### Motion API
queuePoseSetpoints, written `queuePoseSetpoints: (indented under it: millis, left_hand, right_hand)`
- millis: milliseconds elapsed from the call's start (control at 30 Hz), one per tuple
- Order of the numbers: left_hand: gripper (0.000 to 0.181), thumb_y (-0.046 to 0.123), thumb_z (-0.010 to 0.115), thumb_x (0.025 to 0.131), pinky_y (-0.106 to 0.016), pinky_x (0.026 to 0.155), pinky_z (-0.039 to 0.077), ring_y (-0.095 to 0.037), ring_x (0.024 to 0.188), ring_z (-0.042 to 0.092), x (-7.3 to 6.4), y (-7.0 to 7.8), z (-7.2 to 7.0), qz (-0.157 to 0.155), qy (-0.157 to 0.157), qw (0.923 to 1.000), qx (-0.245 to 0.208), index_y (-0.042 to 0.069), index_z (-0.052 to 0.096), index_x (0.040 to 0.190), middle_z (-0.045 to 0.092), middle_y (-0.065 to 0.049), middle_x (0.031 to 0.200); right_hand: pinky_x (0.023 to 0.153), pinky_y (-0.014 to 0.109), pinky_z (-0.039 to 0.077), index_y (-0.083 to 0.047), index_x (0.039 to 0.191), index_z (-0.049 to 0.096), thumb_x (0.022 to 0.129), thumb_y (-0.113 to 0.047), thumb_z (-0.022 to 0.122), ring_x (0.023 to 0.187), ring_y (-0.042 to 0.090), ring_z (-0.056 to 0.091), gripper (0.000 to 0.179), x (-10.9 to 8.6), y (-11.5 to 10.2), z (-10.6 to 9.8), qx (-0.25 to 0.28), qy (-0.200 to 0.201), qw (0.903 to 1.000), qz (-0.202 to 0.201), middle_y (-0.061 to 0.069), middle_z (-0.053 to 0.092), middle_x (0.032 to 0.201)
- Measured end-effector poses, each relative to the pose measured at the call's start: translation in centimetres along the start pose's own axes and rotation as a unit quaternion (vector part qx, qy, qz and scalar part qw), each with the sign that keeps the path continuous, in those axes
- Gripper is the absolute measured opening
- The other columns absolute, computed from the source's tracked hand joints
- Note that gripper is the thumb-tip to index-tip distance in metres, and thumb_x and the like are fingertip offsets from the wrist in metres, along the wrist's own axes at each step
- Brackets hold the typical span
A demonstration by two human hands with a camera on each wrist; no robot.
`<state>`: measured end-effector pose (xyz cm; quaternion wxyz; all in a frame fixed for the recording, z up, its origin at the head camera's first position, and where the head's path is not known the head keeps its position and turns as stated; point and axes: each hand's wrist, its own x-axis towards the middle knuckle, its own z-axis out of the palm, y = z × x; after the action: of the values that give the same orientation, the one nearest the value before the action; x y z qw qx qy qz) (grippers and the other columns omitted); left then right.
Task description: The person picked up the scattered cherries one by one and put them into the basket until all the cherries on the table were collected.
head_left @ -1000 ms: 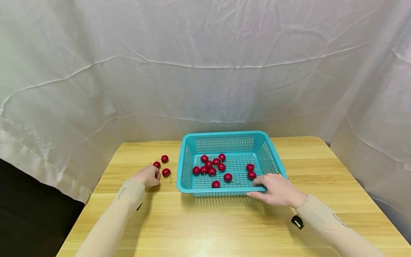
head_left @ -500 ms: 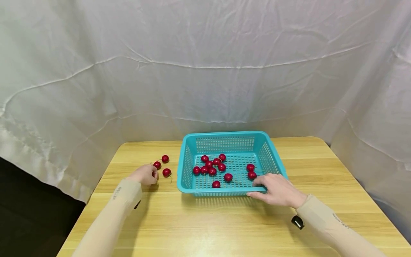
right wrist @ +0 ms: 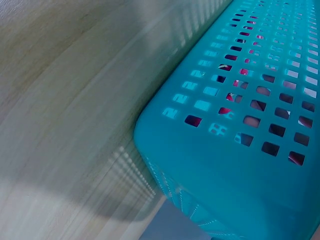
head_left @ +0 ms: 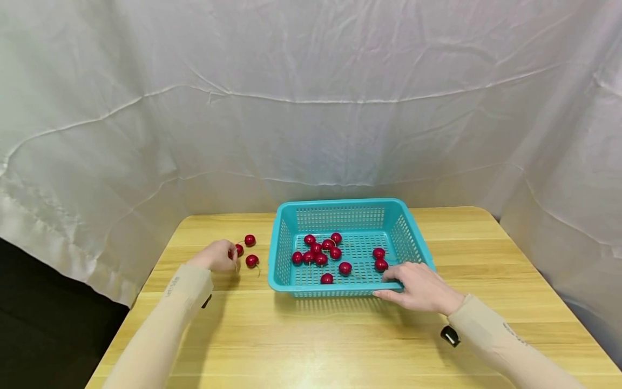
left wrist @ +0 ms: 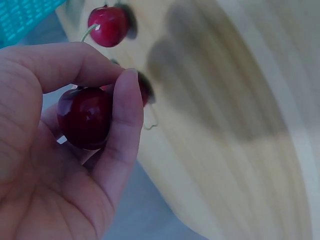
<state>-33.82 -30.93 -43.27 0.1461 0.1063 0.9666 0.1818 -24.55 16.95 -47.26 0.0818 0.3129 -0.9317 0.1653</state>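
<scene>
My left hand [head_left: 220, 256] hovers over the left part of the table, with a dark red cherry [left wrist: 85, 117] held in its curled fingers and thumb in the left wrist view. Close by on the wood lie a nearer cherry [head_left: 252, 261], a farther cherry [head_left: 250, 240] and a third cherry [head_left: 239, 250] partly behind the fingers. At the near right corner of a turquoise plastic basket [head_left: 335, 289], my right hand [head_left: 420, 286] grips the rim, fingers inside and thumb outside. Several cherries [head_left: 320, 259] lie on the basket's floor, mostly towards its left.
The wooden table [head_left: 311, 340] carries the basket near its back edge. Behind and at both sides hangs a pale curtain [head_left: 311, 135]. The basket's perforated wall [right wrist: 215, 155] fills much of the right wrist view.
My left hand has shifted slightly left and farther back, beside the third loose cherry, which it now partly covers. The right hand and the basket have stayed in place.
</scene>
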Motion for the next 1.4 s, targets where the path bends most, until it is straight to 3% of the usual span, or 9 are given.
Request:
queuePoseSetpoints:
  millis: [167, 367, 667, 833, 1033, 1400]
  left_hand:
    - [0.014, -0.002, 0.053, 0.072, -0.029, 0.065, 0.037, -0.016, 0.068, 0.044, 0.4, 0.9, -1.0, 0.019, 0.012, 0.9997, 0.004, 0.011, 0.054, 0.077, 0.050, -0.002, 0.074]
    - [0.009, 0.000, 0.058, 0.080, -0.028, 0.065, 0.040, -0.016, 0.066, 0.048, 1.3, 2.7, -2.2, 0.039, 0.031, 0.9987, 0.006, 0.008, 0.056, 0.083, 0.053, -0.003, 0.074]
    - [0.008, -0.001, 0.058, 0.085, -0.025, 0.059, 0.040, -0.015, 0.060, 0.051, 2.2, 6.4, -3.8, 0.073, 0.058, 0.9955, -0.016, 0.006, 0.057, 0.088, 0.058, -0.005, 0.075]
    - [0.010, 0.001, 0.061, 0.085, -0.027, 0.065, 0.043, -0.017, 0.065, 0.051, 2.7, 8.8, -4.4, 0.093, 0.079, 0.9924, 0.014, 0.004, 0.062, 0.095, 0.056, -0.005, 0.078]
    - [0.013, 0.004, 0.061, 0.087, -0.028, 0.068, 0.043, -0.020, 0.073, 0.052, 3.3, 11.3, -4.7, 0.106, 0.084, 0.9906, 0.023, 0.004, 0.063, 0.100, 0.056, -0.007, 0.082]
    - [0.013, 0.004, 0.062, 0.089, -0.028, 0.069, 0.043, -0.018, 0.071, 0.049, 4.5, 14.9, -3.8, 0.129, 0.071, 0.9889, 0.021, 0.007, 0.061, 0.102, 0.054, -0.006, 0.081]
  right_hand:
    - [0.056, 0.016, 0.043, -0.023, 0.088, 0.074, 0.091, -0.056, 0.066, 0.064, -0.006, 0.051, 0.034, 0.0, -0.1, -0.1, -0.003, -0.001, 1.0000, 0.002, -0.014, 0.072, 0.081]
    - [0.057, 0.017, 0.045, -0.024, 0.087, 0.074, 0.091, -0.056, 0.066, 0.065, -0.006, 0.053, 0.033, 0.0, -0.3, 0.1, -0.006, 0.003, 1.0000, 0.000, -0.014, 0.071, 0.080]
    - [0.051, 0.016, 0.036, -0.027, 0.087, 0.073, 0.087, -0.039, 0.075, 0.062, -0.005, 0.045, 0.012, 0.0, -0.2, 0.3, -0.011, -0.003, 0.9999, 0.009, -0.019, 0.065, 0.077]
    - [0.051, 0.016, 0.036, -0.026, 0.088, 0.074, 0.085, -0.033, 0.078, 0.062, -0.004, 0.046, 0.009, 0.0, -0.2, 0.2, -0.018, -0.007, 0.9998, 0.008, -0.017, 0.067, 0.078]
    - [0.050, 0.015, 0.036, -0.025, 0.087, 0.074, 0.084, -0.031, 0.079, 0.062, -0.004, 0.046, 0.009, 0.0, -0.1, 0.2, -0.022, -0.002, 0.9998, 0.003, -0.016, 0.068, 0.079]
    - [0.052, 0.016, 0.038, -0.025, 0.086, 0.073, 0.083, -0.029, 0.081, 0.063, -0.004, 0.047, 0.009, 0.0, -0.1, 0.0, -0.027, 0.007, 0.9996, -0.005, -0.016, 0.068, 0.078]
